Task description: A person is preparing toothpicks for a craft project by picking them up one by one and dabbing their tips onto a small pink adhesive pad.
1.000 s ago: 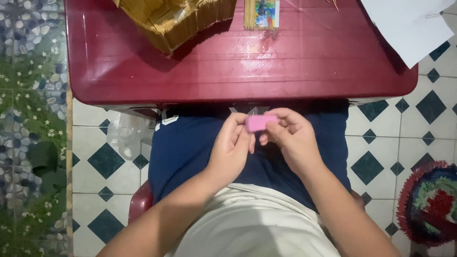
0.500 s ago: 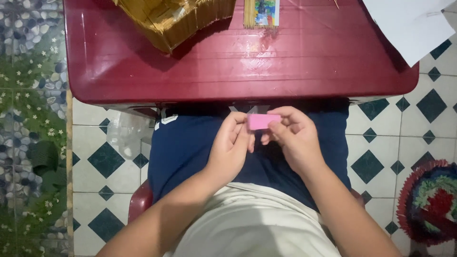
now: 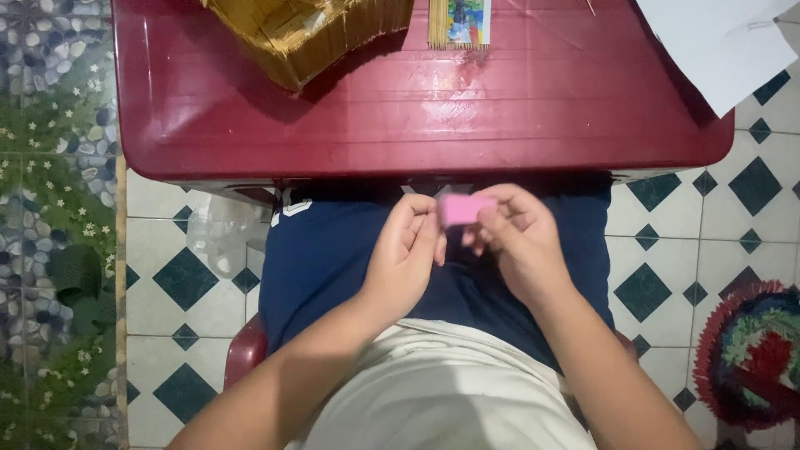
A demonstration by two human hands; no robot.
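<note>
Pink paper piece (image 3: 457, 208): one, pinched between left hand (image 3: 406, 258), right hand (image 3: 515, 242).

pink piece (image 3: 463, 208) partly finger-covered, blurred, box (image 3: 308, 33) cropped

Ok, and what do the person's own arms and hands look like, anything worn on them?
Both forearms are bare right down into the frame's bottom edge, with no sleeves showing. The left hand and right hand are bare too: no gloves, and no rings, watch or bracelet that I can make out. Nails look short and unpainted, though they are small in this view.
</note>
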